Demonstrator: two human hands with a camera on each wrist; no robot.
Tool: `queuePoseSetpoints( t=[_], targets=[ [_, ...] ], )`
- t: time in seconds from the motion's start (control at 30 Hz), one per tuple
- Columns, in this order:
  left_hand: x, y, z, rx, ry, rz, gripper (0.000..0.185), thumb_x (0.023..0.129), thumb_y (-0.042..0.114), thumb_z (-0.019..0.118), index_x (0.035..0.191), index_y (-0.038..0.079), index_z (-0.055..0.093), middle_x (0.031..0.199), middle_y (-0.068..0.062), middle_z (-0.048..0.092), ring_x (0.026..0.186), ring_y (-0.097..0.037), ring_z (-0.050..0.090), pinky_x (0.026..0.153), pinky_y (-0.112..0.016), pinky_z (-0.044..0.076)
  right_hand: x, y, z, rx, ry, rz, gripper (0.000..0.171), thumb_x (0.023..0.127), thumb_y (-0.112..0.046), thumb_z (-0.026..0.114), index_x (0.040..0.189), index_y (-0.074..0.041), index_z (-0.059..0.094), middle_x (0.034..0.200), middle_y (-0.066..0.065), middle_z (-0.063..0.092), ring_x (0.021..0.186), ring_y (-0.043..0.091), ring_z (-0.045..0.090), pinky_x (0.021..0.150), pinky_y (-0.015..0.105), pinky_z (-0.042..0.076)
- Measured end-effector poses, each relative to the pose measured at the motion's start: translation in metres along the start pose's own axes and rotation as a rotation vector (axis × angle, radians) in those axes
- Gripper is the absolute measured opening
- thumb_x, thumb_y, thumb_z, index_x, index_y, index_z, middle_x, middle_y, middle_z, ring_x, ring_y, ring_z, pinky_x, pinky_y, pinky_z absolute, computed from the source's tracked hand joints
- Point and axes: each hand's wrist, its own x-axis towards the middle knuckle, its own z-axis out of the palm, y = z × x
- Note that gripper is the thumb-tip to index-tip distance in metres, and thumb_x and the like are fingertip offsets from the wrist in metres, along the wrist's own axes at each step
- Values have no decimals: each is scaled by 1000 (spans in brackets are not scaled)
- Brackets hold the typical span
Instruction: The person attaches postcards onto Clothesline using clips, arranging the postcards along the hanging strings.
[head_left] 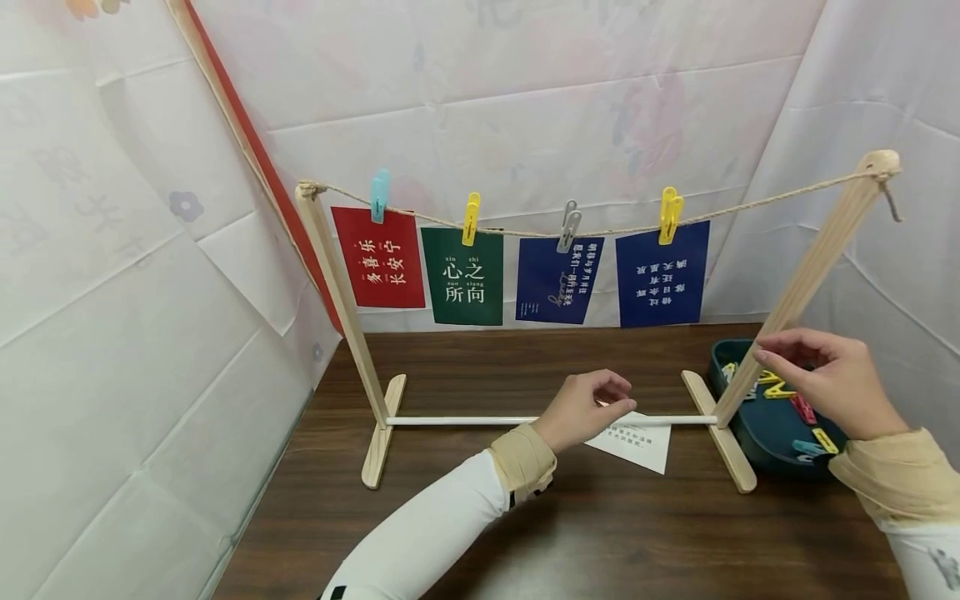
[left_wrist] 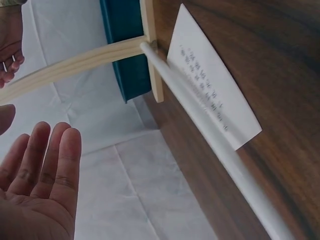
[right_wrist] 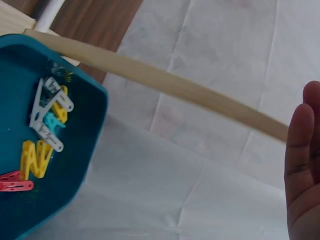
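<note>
Over the white crossbar (head_left: pixel 465 421) hovers my left hand (head_left: pixel 585 408), its fingers loosely bent and holding nothing. A white printed card (head_left: pixel 641 446) lies on the table beneath it, partly behind the bar. My right hand (head_left: pixel 840 383) hangs beside the right wooden post (head_left: pixel 806 258), above a teal bin (right_wrist: pixel 97 125), with nothing in its fingers. Along the rope (head_left: pixel 780 200) hang a red card (head_left: pixel 381 287), a green card (head_left: pixel 465 310) and two blue cards, clipped by a light-blue clothespin (head_left: pixel 379 196), a yellow clothespin (head_left: pixel 470 221), a grey clothespin (head_left: pixel 568 229) and another yellow clothespin (head_left: pixel 670 217).
Several loose clothespins, including a yellow one (right_wrist: pixel 30 160) and a red one (right_wrist: pixel 17 186), lie in the bin behind the right foot (head_left: pixel 720 433) of the frame. White sheets stand behind and at both sides of the dark wooden table (head_left: pixel 637 542).
</note>
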Motion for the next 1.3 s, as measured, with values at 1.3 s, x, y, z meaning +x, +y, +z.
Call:
queuePoseSetpoints(
  t=[1.3],
  targets=[
    [-23, -36, 39, 706, -517, 89, 54, 107, 53, 62, 149, 19, 65, 154, 5, 63, 145, -8, 56, 119, -18, 42, -7, 74, -7, -418, -440, 224, 30, 99, -17, 75, 114, 10, 73, 91, 15, 77, 78, 20, 67, 64, 32, 52]
  ],
)
